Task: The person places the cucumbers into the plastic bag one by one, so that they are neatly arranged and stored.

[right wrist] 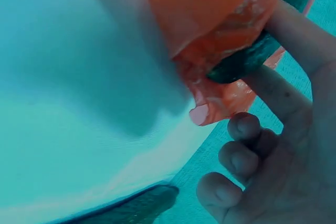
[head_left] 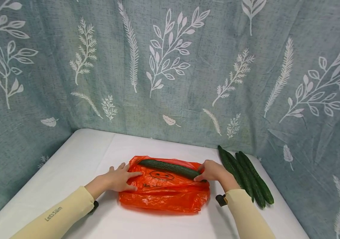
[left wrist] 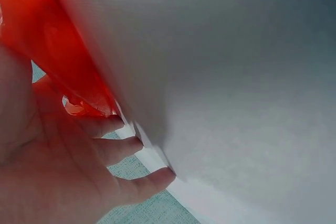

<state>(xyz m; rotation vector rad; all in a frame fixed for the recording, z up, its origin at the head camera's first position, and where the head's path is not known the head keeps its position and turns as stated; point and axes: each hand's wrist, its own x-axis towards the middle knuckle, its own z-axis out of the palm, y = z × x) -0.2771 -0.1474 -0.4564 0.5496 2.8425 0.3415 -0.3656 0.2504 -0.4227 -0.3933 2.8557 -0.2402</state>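
Note:
A dark green cucumber [head_left: 170,167] lies lengthwise on a red plastic bag [head_left: 161,200] with a black printed face on it. My right hand [head_left: 216,172] pinches the cucumber's right end between thumb and index finger; in the right wrist view the cucumber tip [right wrist: 239,66] shows beside the crumpled bag edge, the other fingers loosely bent. My left hand [head_left: 116,179] rests at the bag's left side with fingers spread, thumb over the red plastic. In the left wrist view, the fingertips [left wrist: 157,179] of that hand touch the white table surface.
Several more cucumbers [head_left: 252,176] lie side by side at the table's right, just beyond my right forearm. The white table [head_left: 98,156] is bordered by a grey-green curtain [head_left: 170,109] with white leaf prints at the back and both sides.

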